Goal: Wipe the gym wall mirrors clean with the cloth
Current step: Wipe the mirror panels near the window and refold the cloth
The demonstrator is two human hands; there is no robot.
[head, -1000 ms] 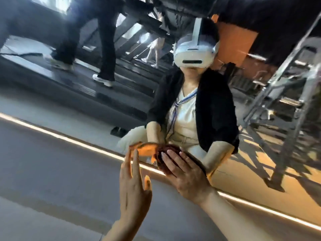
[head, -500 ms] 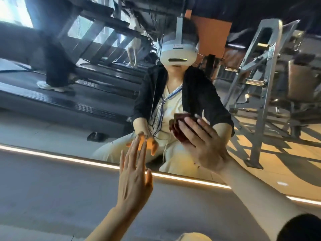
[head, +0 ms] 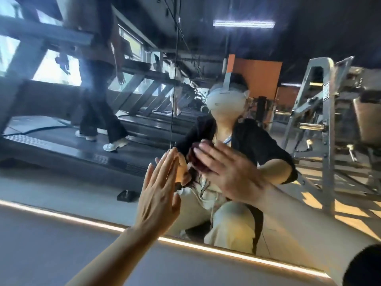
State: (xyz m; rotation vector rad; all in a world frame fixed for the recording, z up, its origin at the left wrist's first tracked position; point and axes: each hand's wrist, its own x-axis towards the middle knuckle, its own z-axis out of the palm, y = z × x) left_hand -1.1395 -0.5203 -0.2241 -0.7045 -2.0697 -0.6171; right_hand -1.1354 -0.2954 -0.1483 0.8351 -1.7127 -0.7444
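The wall mirror [head: 61,182] fills most of the view, with a lit strip along its bottom edge. My right hand [head: 228,172] presses a dark red cloth [head: 195,159] flat against the glass, fingers spread and straight over it. Only the cloth's left part shows past my fingers. My left hand [head: 158,195] lies with its straight fingers flat on the mirror just left of the cloth. My own reflection crouches behind both hands.
Reflected in the glass are treadmills [head: 61,145] with a person walking, and a grey weight machine [head: 325,124] at right. A vertical seam [head: 175,79] between mirror panels runs down above my left hand. Grey wall lies below the lit strip [head: 226,250].
My right hand has slid the cloth upward on the glass from near the bottom strip. The left hand stays flat on the mirror, and the view has tilted up.
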